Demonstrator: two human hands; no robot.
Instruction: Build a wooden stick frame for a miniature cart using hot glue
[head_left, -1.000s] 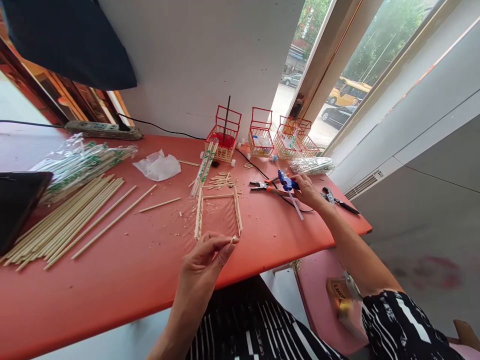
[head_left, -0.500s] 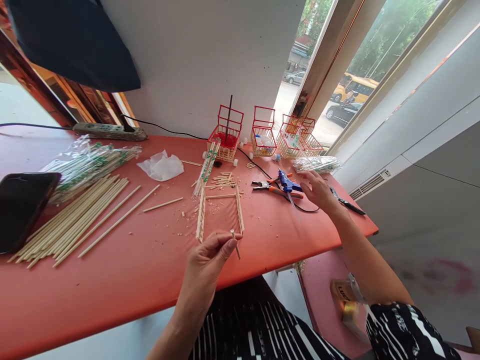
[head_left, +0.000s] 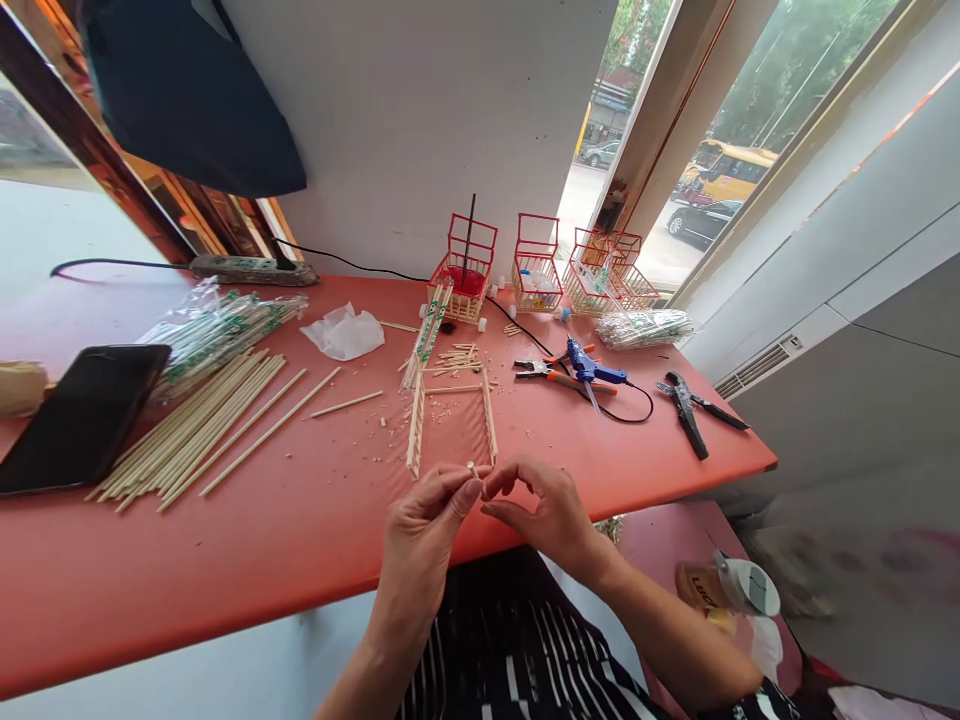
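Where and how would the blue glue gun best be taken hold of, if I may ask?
The blue glue gun is probably best gripped by its handle, from the right: that part points right, away from the pliers' metal head, while the nozzle faces forward.

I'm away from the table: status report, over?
Left hand pinching short stick. Right hand beside it, contact unclear. Stick frame just beyond hands; glue gun lying right of it.

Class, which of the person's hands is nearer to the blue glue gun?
Right. The right hand is on the person's side of the blue glue gun, slightly left; the left hand is farther to its left.
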